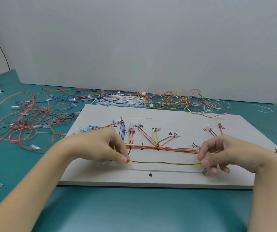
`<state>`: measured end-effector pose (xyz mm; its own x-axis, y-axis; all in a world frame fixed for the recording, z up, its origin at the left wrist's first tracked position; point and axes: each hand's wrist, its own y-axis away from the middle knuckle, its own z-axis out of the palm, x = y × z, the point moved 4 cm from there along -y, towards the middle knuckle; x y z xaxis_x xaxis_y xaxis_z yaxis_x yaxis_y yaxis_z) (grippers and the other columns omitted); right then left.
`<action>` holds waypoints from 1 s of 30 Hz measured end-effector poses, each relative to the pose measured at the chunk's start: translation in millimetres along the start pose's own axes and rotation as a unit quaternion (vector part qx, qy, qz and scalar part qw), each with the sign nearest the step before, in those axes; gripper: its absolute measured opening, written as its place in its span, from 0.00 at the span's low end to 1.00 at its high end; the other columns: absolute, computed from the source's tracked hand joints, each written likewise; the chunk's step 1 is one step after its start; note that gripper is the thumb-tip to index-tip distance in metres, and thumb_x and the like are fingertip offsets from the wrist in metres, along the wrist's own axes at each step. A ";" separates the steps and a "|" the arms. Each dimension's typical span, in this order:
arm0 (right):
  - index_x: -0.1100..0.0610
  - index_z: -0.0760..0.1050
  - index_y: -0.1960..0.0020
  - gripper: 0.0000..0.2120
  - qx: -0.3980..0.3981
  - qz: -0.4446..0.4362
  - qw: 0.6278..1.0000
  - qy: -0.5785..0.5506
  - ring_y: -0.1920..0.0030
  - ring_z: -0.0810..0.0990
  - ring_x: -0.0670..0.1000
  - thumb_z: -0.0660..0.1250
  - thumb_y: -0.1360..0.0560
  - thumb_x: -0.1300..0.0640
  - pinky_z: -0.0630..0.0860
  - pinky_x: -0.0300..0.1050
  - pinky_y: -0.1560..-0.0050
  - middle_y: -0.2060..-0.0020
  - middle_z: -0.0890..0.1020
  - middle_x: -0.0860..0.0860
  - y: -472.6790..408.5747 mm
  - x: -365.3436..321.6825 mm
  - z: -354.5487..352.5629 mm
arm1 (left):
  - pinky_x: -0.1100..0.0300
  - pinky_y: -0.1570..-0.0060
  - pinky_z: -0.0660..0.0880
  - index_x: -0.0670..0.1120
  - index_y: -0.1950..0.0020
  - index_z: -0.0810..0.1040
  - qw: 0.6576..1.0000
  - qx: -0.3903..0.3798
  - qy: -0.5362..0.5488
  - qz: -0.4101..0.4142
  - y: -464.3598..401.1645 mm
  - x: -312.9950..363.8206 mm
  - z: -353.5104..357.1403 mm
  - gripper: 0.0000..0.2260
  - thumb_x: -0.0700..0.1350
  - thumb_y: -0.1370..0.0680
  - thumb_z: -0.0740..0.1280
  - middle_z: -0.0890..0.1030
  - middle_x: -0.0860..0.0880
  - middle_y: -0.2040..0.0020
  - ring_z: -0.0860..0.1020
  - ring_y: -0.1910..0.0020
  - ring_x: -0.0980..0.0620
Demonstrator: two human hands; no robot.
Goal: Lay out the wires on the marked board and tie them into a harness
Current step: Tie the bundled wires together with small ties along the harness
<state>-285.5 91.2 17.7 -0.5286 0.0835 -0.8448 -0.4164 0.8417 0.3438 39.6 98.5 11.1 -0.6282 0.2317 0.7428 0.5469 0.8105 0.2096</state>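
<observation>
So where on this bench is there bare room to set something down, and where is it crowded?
Bare green table lies along the near edge, in front of the marked board and between the forearms. The board's far right part, behind the routed bundle, is mostly bare. Crowded: the red wire tangle to the left and the mixed wire pile behind the board.

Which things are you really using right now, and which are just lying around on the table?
In use:
left hand and right hand, pinching the yellow and grey wires stretched between them
marked board
wire bundle laid on the board

Lying about:
red and black wire tangle
mixed wire pile behind the board
loose white cable tie
</observation>
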 end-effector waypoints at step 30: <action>0.63 0.82 0.62 0.10 -0.038 0.097 0.994 -0.027 0.62 0.84 0.58 0.79 0.41 0.64 0.80 0.40 0.62 0.62 0.83 0.64 4.4 22.7 -5.0 | 0.67 0.68 0.69 0.52 0.56 0.86 0.999 -0.035 -0.011 -0.032 -5.3 5.4 15.5 0.03 0.47 0.25 0.73 0.81 0.50 0.65 0.73 0.69 0.56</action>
<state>-303.0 94.1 2.1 -0.5646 0.2714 -0.7794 -0.3658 0.7643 0.5311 24.8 103.8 4.1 -0.6749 0.1938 0.7120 0.5420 0.7850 0.3001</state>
